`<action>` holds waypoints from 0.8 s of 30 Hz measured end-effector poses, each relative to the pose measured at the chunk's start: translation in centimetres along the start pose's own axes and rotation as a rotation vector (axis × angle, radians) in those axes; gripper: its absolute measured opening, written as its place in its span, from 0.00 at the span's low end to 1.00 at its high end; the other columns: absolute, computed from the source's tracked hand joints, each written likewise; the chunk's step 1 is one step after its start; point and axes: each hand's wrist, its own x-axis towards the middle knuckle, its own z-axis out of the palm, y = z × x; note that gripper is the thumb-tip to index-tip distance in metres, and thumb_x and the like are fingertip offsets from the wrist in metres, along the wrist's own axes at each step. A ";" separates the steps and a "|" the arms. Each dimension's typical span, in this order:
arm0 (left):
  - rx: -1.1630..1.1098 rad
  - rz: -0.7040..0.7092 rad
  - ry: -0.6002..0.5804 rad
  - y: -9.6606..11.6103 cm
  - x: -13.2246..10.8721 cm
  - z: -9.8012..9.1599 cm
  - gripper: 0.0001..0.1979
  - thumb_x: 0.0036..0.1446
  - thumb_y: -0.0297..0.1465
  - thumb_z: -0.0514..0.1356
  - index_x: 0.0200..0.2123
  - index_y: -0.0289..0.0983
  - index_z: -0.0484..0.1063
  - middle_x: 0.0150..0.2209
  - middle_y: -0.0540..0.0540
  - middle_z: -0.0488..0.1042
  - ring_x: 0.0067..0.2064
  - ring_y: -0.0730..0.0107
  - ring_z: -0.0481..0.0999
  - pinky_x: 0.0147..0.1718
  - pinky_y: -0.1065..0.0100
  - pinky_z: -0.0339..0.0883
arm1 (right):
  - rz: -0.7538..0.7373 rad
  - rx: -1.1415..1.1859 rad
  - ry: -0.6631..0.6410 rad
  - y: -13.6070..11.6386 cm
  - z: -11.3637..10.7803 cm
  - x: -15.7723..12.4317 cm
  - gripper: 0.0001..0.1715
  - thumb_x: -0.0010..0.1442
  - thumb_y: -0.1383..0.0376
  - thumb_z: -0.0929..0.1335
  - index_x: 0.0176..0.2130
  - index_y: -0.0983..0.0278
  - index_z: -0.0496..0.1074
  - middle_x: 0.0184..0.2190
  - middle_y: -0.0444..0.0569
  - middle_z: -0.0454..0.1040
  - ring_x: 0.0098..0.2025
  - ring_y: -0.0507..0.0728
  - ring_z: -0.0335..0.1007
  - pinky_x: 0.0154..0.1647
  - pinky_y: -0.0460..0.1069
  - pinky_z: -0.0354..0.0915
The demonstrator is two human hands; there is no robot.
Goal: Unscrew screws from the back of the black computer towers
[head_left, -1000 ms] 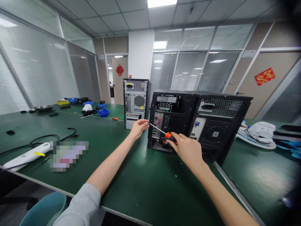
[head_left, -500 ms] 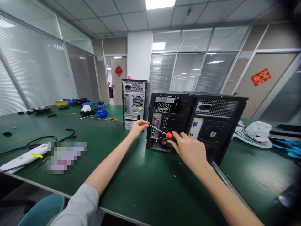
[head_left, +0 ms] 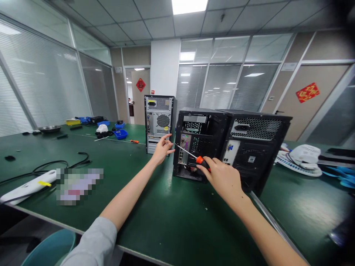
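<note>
My right hand point(head_left: 224, 173) is closed around the orange-and-black handle of a screwdriver point(head_left: 189, 152). Its shaft points left, across the rear ports of an open black computer case point(head_left: 213, 147). At the screwdriver's tip, my left hand point(head_left: 162, 149) has some fingertips pinched close together, with one finger raised. Anything between those fingertips is too small to make out. The case stands upright on the green table point(head_left: 172, 218), its interior partly showing. Whether the tip touches the left fingers cannot be told.
Another black computer case point(head_left: 256, 147) adjoins on the right; a silver-backed tower point(head_left: 159, 123) stands behind my left hand. An orange screwdriver point(head_left: 134, 141), blue trays point(head_left: 120, 134) and a white power strip point(head_left: 30, 187) with cables lie leftward. A white fan point(head_left: 305, 156) lies at right.
One finger of my left hand has lifted and its fingers have spread apart near the screwdriver tip. My right hand and the screwdriver stay almost in place.
</note>
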 end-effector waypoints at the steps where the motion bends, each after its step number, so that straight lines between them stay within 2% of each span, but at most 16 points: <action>1: -0.006 -0.003 0.005 0.1 0.1 0.0 0.27 0.45 0.43 0.64 0.50 0.47 0.65 0.34 0.51 0.64 0.40 0.72 0.67 0.40 0.59 0.71 | 0.014 0.013 -0.002 0.0 -0.1 0.0 0.20 0.62 0.52 0.59 0.43 0.61 0.69 0.28 0.48 0.74 0.25 0.56 0.71 0.20 0.47 0.43; 4: 0.051 -0.042 0.013 0.3 0.5 0.3 0.27 0.52 0.50 0.54 0.53 0.47 0.64 0.39 0.47 0.64 0.42 0.69 0.67 0.38 0.62 0.71 | 0.061 0.075 -0.006 0.0 -0.2 0.0 0.20 0.61 0.51 0.59 0.43 0.61 0.69 0.29 0.47 0.75 0.25 0.57 0.71 0.20 0.47 0.45; 6: 0.201 -0.038 0.005 0.2 0.9 0.6 0.27 0.53 0.48 0.55 0.55 0.47 0.63 0.43 0.45 0.63 0.42 0.68 0.67 0.38 0.63 0.71 | 0.091 0.142 -0.008 0.0 -0.4 0.1 0.20 0.61 0.51 0.59 0.43 0.60 0.69 0.31 0.47 0.76 0.26 0.58 0.72 0.21 0.47 0.47; 9: 0.509 0.130 0.003 -0.3 1.6 1.2 0.25 0.53 0.40 0.58 0.55 0.44 0.64 0.48 0.42 0.64 0.47 0.62 0.67 0.47 0.58 0.67 | 0.135 0.252 -0.013 -0.1 -0.6 0.4 0.19 0.61 0.51 0.59 0.42 0.60 0.69 0.32 0.48 0.77 0.29 0.59 0.73 0.22 0.47 0.51; 11: 0.610 0.251 0.015 -0.7 2.0 1.4 0.23 0.54 0.36 0.57 0.54 0.41 0.66 0.51 0.42 0.64 0.53 0.60 0.64 0.56 0.57 0.57 | 0.168 0.314 -0.025 -0.1 -0.7 0.6 0.19 0.61 0.51 0.59 0.41 0.59 0.69 0.31 0.48 0.77 0.30 0.60 0.73 0.23 0.46 0.52; 14: 0.635 0.326 -0.027 -1.2 2.1 1.6 0.23 0.56 0.32 0.55 0.56 0.42 0.62 0.59 0.45 0.61 0.60 0.62 0.58 0.61 0.61 0.45 | 0.205 0.392 -0.035 -0.2 -0.9 0.9 0.19 0.60 0.51 0.60 0.39 0.59 0.70 0.28 0.48 0.77 0.30 0.60 0.73 0.23 0.47 0.54; 19: 0.591 0.330 -0.084 -1.4 1.8 1.7 0.27 0.58 0.33 0.51 0.61 0.42 0.53 0.63 0.51 0.54 0.63 0.65 0.54 0.62 0.64 0.44 | 0.238 0.543 -0.066 -0.2 -0.6 1.2 0.19 0.60 0.52 0.59 0.38 0.60 0.70 0.26 0.48 0.75 0.29 0.59 0.71 0.25 0.47 0.56; 21: 0.566 0.311 -0.075 -1.2 1.7 1.9 0.27 0.58 0.34 0.52 0.61 0.43 0.53 0.63 0.52 0.54 0.63 0.65 0.55 0.62 0.65 0.45 | 0.248 0.680 -0.097 -0.2 -0.1 1.4 0.18 0.59 0.52 0.59 0.37 0.60 0.70 0.24 0.46 0.73 0.28 0.57 0.70 0.26 0.48 0.58; 24: 0.530 0.291 -0.058 -0.8 1.4 2.1 0.28 0.56 0.34 0.55 0.61 0.44 0.54 0.62 0.53 0.56 0.62 0.63 0.57 0.61 0.64 0.46 | 0.288 1.033 -0.220 -0.5 0.8 1.5 0.18 0.58 0.51 0.60 0.34 0.61 0.68 0.20 0.42 0.68 0.19 0.52 0.63 0.20 0.46 0.57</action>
